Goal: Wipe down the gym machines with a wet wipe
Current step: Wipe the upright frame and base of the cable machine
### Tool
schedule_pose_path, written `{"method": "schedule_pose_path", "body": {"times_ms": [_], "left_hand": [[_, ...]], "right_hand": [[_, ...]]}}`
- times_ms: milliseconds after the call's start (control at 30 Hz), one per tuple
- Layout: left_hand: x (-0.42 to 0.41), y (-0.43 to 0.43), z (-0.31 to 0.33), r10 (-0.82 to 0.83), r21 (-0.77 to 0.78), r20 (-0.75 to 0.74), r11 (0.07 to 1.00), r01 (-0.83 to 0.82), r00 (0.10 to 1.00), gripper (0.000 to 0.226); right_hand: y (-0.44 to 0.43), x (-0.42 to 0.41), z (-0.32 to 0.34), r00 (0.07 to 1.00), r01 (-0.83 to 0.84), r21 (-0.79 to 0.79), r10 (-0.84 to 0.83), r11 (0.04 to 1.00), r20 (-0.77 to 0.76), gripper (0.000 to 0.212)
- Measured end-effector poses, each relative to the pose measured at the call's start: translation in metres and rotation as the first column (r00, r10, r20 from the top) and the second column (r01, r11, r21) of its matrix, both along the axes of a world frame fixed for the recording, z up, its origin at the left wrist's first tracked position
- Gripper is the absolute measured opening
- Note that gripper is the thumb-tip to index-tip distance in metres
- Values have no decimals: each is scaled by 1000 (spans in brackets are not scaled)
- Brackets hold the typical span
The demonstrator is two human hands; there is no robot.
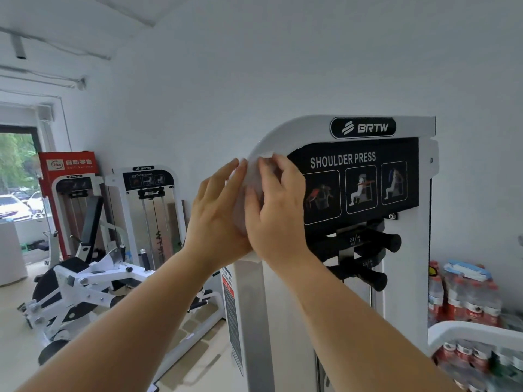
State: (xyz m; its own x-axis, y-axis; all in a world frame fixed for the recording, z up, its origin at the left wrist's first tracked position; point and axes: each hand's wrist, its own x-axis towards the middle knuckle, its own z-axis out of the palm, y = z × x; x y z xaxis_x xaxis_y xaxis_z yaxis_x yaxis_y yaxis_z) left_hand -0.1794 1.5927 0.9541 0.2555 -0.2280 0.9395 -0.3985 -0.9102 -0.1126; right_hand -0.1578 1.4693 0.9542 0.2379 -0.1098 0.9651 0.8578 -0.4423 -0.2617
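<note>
One wet wipe (250, 174) against shoulder press frame (297, 128), left hand (218, 213) pressing flat, fingers straight, right hand (278, 210) curled, gripping wipe.

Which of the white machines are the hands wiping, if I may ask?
The shoulder press, nearest: left hand and right hand press the wipe on its frame.

Machine panel (356, 176): "SHOULDER PRESS"; badge (363, 127): "BRTW".
</note>
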Motion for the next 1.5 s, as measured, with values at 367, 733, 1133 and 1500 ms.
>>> {"method": "schedule_pose_path", "body": {"times_ms": [367,733,1133,1500], "left_hand": [[-18,12,-29,-586,-492,-205,754,435,784,74],[-14,-1,-34,-658,-555,-106,661,504,746,94],[-10,-4,-36,-637,-582,-94,659,477,765,95],[-12,-6,-35,-624,-606,-138,668,433,769,89]], "right_hand": [[-7,48,28,945,287,-238,-314,928,-86,86],[-16,47,-49,957,245,-454,-140,856,253,79],[1,43,23,969,245,-284,-225,927,104,79],[-72,97,50,915,215,-91,-234,972,-329,89]]}}
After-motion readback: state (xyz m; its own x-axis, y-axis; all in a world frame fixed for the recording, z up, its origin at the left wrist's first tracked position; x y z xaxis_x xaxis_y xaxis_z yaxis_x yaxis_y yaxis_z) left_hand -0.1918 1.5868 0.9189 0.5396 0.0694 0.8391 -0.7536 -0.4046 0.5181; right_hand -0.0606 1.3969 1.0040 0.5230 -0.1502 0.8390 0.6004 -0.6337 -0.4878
